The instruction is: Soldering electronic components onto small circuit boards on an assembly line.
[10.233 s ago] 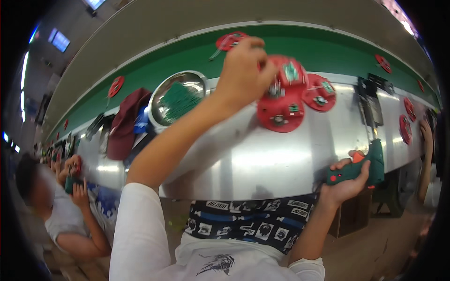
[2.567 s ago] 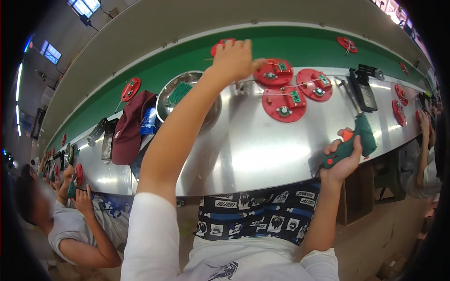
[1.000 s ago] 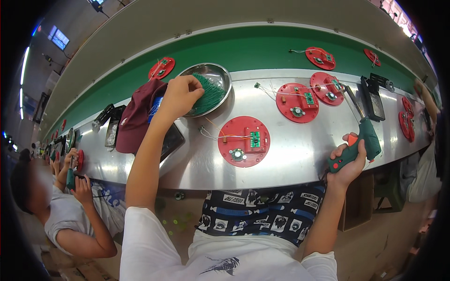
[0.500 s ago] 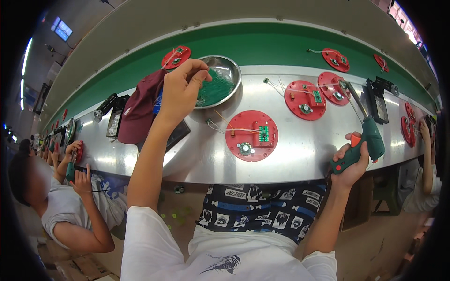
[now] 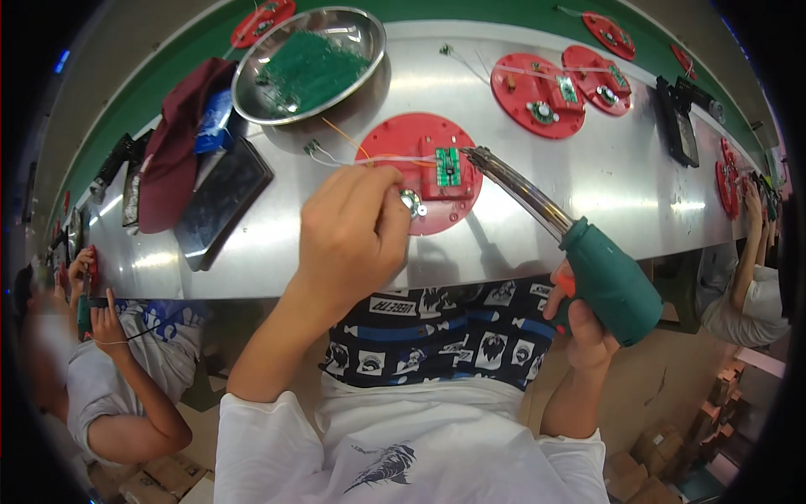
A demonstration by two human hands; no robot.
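Note:
A round red plastic disc (image 5: 437, 223) lies on the steel bench in front of me, with a small green circuit board (image 5: 448, 167) and thin white and orange wires. Over its left edge is my left hand (image 5: 353, 227), fingers curled and pressed together beside a small round silver component (image 5: 410, 200). Whatever those fingertips pinch is hidden. My right hand (image 5: 588, 332) grips a green soldering gun (image 5: 613, 281) by its handle, a finger at the orange trigger. Its long metal tip points left and reaches the circuit board's right edge; whether it touches cannot be told.
A steel bowl (image 5: 365, 38) of green strands stands at the back left. Beside it are a maroon cap (image 5: 172, 160) and a dark flat tablet-like device (image 5: 222, 206). More red discs (image 5: 537, 97) lie at the back right, near a black holder (image 5: 678, 126). Co-workers sit on both sides.
My left hand has come down from the bowl to the red disc. The soldering gun has swung left, its tip now at the circuit board. The view has tilted down.

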